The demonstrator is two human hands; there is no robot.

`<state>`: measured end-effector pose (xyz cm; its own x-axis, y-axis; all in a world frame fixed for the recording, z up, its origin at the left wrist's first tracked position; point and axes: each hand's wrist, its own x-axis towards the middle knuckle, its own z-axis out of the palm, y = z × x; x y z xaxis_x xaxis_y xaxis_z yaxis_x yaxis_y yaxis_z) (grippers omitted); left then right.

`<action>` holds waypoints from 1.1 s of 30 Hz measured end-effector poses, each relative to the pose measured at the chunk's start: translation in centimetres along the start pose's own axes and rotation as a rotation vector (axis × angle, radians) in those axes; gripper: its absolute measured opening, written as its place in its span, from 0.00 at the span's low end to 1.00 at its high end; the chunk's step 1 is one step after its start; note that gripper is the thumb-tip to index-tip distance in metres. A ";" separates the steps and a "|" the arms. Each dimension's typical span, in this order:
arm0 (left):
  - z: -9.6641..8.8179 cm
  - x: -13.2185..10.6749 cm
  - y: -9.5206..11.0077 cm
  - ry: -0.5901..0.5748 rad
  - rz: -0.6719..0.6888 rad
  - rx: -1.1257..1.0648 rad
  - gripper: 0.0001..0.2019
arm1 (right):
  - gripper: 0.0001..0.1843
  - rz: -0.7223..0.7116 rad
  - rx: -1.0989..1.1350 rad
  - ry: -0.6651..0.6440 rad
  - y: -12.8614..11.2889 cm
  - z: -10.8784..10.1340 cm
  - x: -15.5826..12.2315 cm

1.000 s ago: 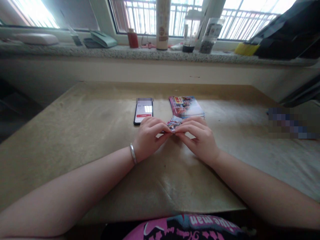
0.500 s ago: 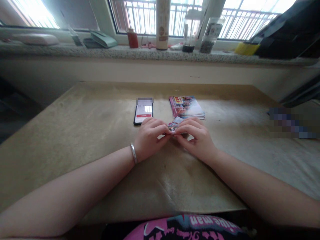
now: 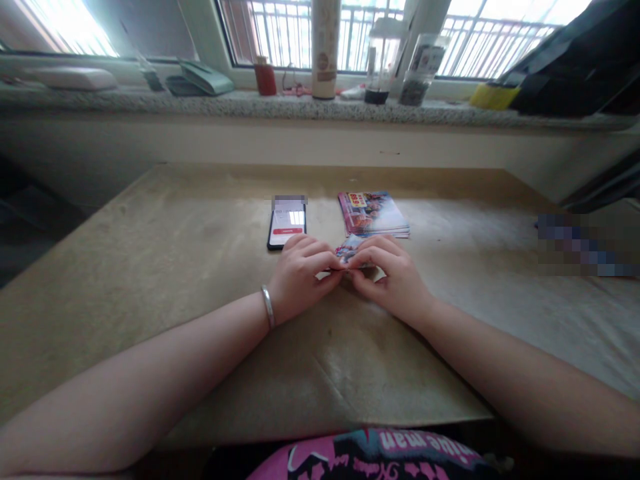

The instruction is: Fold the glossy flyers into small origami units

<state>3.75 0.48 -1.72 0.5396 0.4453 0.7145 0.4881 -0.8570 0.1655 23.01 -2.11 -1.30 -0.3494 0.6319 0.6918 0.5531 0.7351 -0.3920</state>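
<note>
My left hand (image 3: 300, 273) and my right hand (image 3: 393, 277) meet at the middle of the paper-covered table (image 3: 150, 267). Both pinch a small folded piece of colourful printed paper (image 3: 350, 250) between fingertips and thumbs. Only its top edge shows above my fingers. A silver bangle (image 3: 267, 307) circles my left wrist. Just behind the hands lies a stack of colourful printed sheets (image 3: 373, 213). A black phone (image 3: 287, 225) with a lit screen lies to the left of that stack, close to my left knuckles.
A stone windowsill (image 3: 300, 107) runs behind the table, holding a red cup (image 3: 265, 78), a tall cream bottle (image 3: 325, 47), jars (image 3: 417, 77), a teal case (image 3: 205, 79) and a yellow cloth (image 3: 493, 98). A blurred-out patch (image 3: 583, 245) lies at the right.
My hands have closed in a little tighter over the folded paper, and less of it shows. My right hand shifted slightly left and back. Nothing else has moved.
</note>
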 end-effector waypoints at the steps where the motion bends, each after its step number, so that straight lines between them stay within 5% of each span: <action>1: 0.0 0.0 0.0 -0.002 -0.002 0.001 0.04 | 0.06 -0.001 -0.005 0.000 0.0 0.0 0.0; 33: -0.3 -0.2 -0.1 -0.007 -0.034 -0.041 0.08 | 0.05 -0.052 -0.124 0.003 0.9 -0.6 0.0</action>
<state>3.38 0.41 -1.62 0.5283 0.4762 0.7030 0.4776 -0.8512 0.2176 23.94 -1.58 -1.28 -0.3779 0.5930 0.7110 0.6237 0.7306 -0.2779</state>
